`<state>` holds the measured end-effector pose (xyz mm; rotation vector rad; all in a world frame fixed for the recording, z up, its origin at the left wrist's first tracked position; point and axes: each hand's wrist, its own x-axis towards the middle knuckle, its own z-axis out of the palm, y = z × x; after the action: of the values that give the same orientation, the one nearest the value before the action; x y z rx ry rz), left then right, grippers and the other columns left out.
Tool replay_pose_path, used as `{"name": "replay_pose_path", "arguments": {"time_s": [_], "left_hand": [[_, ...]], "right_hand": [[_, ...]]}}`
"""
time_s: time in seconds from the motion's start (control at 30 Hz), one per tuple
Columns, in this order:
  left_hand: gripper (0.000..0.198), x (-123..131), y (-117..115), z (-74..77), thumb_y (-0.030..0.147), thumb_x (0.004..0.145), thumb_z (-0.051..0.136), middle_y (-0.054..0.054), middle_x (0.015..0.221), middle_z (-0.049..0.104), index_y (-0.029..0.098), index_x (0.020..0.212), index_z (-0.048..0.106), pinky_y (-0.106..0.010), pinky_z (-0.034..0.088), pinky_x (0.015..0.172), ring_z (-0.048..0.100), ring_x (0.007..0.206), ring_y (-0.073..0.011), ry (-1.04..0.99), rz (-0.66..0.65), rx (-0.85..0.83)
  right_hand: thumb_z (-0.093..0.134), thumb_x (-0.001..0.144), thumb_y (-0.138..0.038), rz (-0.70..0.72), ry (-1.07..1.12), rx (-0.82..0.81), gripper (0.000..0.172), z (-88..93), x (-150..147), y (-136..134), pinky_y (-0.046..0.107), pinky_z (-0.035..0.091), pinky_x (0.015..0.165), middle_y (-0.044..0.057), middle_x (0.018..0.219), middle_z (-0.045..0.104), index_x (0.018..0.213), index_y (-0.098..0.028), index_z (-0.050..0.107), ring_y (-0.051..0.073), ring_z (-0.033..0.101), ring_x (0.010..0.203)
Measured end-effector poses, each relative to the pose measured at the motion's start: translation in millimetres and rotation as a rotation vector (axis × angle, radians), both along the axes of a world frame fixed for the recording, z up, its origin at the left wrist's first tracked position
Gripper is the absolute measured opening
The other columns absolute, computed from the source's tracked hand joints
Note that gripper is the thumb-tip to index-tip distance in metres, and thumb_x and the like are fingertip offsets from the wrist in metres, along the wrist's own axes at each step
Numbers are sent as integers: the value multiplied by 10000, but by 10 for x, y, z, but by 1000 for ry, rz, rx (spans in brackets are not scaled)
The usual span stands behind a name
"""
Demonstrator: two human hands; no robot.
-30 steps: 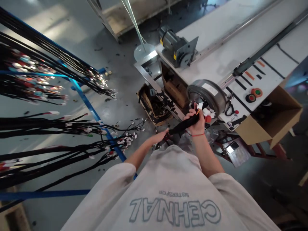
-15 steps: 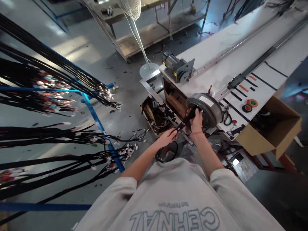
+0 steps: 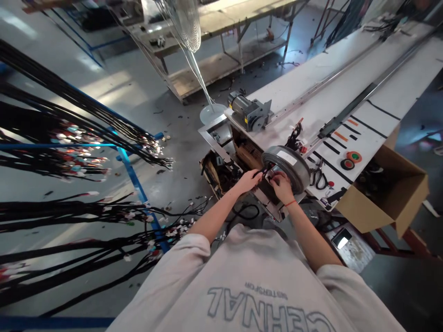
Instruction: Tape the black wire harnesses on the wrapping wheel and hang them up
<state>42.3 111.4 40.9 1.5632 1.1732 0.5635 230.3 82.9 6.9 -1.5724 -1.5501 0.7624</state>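
Observation:
Both my hands meet just in front of a round grey wheel motor (image 3: 289, 161) lying at the near end of a long white workbench (image 3: 328, 87). My left hand (image 3: 248, 180) pinches a thin black cable (image 3: 260, 173) coming out of the motor. My right hand (image 3: 281, 185), with a red band on its wrist, is closed on the same cable close to the motor's hub. More black cable loops down below my hands (image 3: 244, 213). A bunch of connectors (image 3: 296, 134) lies on the bench behind the motor.
A blue rack (image 3: 133, 175) at left holds many black wire harnesses with connectors. On the bench are a grey electric motor (image 3: 247, 113), scissors (image 3: 319, 175), tape rolls (image 3: 350, 160). An open cardboard box (image 3: 391, 193) hangs at right. A standing fan (image 3: 187, 20) is beyond.
My hands have moved together at the wheel motor's hub; earlier the right hand held a thick black sleeved bundle higher up. The camera has tilted up, showing more of the bench.

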Motion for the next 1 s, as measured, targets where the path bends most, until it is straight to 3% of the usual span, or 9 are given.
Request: {"name": "replay_pose_path", "arguments": {"time_s": [0.1, 0.23, 0.3, 0.5, 0.6, 0.7, 0.8, 0.9, 1.0], "left_hand": [[452, -38, -35, -86, 554, 933, 407, 19, 574, 527, 169, 747, 551, -248, 397, 547, 486, 525, -121, 7, 45, -92], [490, -59, -109, -111, 604, 936, 385, 46, 520, 448, 165, 823, 571, -247, 378, 515, 434, 488, -119, -72, 21, -136], [476, -61, -168, -117, 577, 955, 353, 55, 507, 416, 164, 872, 575, -248, 371, 509, 413, 474, -121, -121, 4, -146], [328, -36, -347, -184, 387, 970, 399, -23, 710, 616, 170, 849, 613, -260, 426, 674, 554, 677, -154, 59, -38, 37], [316, -2, -373, -202, 343, 978, 397, -47, 772, 662, 161, 873, 632, -261, 439, 728, 582, 746, -165, 72, -46, 48], [352, 43, -384, -199, 340, 989, 372, -51, 758, 669, 148, 865, 640, -259, 443, 715, 588, 726, -164, 49, -52, 27], [364, 75, -428, -189, 356, 985, 388, -56, 758, 675, 143, 857, 653, -264, 441, 708, 605, 734, -174, 52, -55, 57], [326, 62, -499, -176, 401, 951, 478, -77, 819, 698, 144, 881, 665, -288, 452, 742, 627, 778, -202, 100, -43, 124], [319, 68, -551, -150, 413, 943, 490, -106, 918, 715, 148, 973, 665, -330, 473, 805, 646, 861, -238, 156, -17, 105]], "right_hand": [[573, 789, -281, 47, 44, 37, 73, 33, 53, -118, 456, 450, 939, 124, 1011, 635, 741, -228, 560, 272, 584, 982], [599, 755, -286, 59, 99, -77, 112, 104, 68, -208, 390, 506, 737, 25, 791, 613, 831, -235, 534, 204, 582, 674], [606, 738, -275, 65, 109, -106, 131, 193, 46, -205, 365, 499, 687, -10, 714, 585, 815, -244, 505, 193, 575, 618], [624, 789, -288, 167, 205, 2, 165, 559, -168, 67, 367, 507, 770, 35, 853, 661, 908, -252, 516, 209, 649, 743], [622, 792, -303, 349, 121, 5, 269, 612, -210, 208, 416, 499, 887, 98, 1052, 671, 1048, -236, 575, 240, 650, 947], [555, 852, -315, 450, -94, 121, 245, 569, -104, 184, 465, 393, 1059, 120, 1219, 635, 1069, -232, 633, 258, 547, 1198], [518, 892, -350, 425, -255, 178, 188, 474, 1, 138, 474, 383, 1045, 89, 951, 698, 804, -253, 653, 264, 587, 1084], [570, 858, -421, 392, -278, 120, 389, 411, -58, 202, 429, 444, 927, 60, 595, 588, 515, -257, 485, 242, 606, 803], [596, 833, -463, 348, -249, 73, 469, 555, -206, 230, 403, 473, 826, 44, 466, 481, 452, -263, 410, 227, 576, 674]]}}
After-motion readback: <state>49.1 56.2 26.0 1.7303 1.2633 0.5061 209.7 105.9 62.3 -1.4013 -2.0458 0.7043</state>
